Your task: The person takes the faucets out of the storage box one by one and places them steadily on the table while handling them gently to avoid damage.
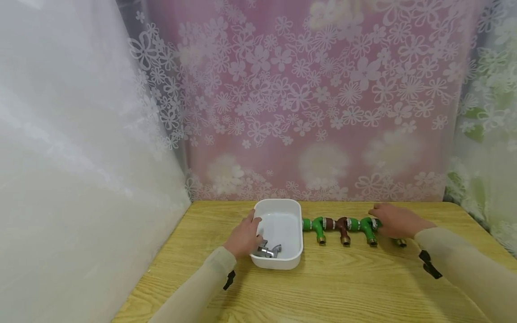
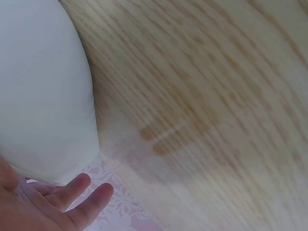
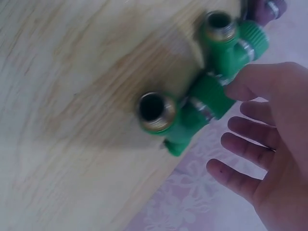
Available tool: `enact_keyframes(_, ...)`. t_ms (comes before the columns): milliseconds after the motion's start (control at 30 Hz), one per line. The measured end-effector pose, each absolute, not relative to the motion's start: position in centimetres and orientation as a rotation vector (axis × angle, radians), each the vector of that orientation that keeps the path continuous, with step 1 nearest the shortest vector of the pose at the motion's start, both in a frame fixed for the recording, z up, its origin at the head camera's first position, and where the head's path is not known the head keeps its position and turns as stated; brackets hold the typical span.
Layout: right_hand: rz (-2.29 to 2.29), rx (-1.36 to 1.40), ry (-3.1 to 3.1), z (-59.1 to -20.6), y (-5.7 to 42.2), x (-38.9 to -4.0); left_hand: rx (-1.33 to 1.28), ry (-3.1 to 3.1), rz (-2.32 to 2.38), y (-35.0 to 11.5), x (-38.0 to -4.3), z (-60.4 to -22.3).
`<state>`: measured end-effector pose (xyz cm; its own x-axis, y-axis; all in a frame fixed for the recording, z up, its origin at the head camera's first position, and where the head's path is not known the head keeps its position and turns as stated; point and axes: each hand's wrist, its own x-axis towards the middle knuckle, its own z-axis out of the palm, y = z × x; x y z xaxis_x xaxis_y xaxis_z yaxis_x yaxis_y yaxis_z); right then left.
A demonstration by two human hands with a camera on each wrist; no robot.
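At the left side of a white plastic tub (image 1: 281,264), my left hand (image 1: 244,235) rests on the rim, its thumb side reaching inside. In the left wrist view its fingers (image 2: 92,204) extend loosely at the rim. Chrome taps (image 1: 269,251) lie inside the tub, partly covered by that hand. To its right runs a row of taps in green (image 1: 319,229) and brown (image 1: 343,229), brass threaded mouths facing forward. My right hand (image 1: 397,220) is over the right end. In the right wrist view its fingers are spread apart, and its thumb overlaps the end green tap (image 3: 192,118).
A wood-grain table (image 1: 323,291) carries everything. Flowered pink curtain (image 1: 315,134) hangs right behind its back edge, with a white sheet (image 1: 81,157) on the left and a green-patterned curtain (image 1: 492,134) on the right. The row's left end nearly meets the tub.
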<state>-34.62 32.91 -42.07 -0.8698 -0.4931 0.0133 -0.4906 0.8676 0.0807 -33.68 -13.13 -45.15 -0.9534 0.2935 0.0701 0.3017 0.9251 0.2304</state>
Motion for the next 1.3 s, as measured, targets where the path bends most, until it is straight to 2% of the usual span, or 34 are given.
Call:
enact_keyframes(600,-0.130,1.026,-2.817,-38.5,25.8,-33.1,-0.469,-3.035,-0.375,-13.1,-33.8,-45.4)
enact_keyframes(1300,-0.011,1.227,-2.819,-37.3,17.7,-33.6,-0.450,-3.048,-0.414,-13.2,-33.9,-45.4)
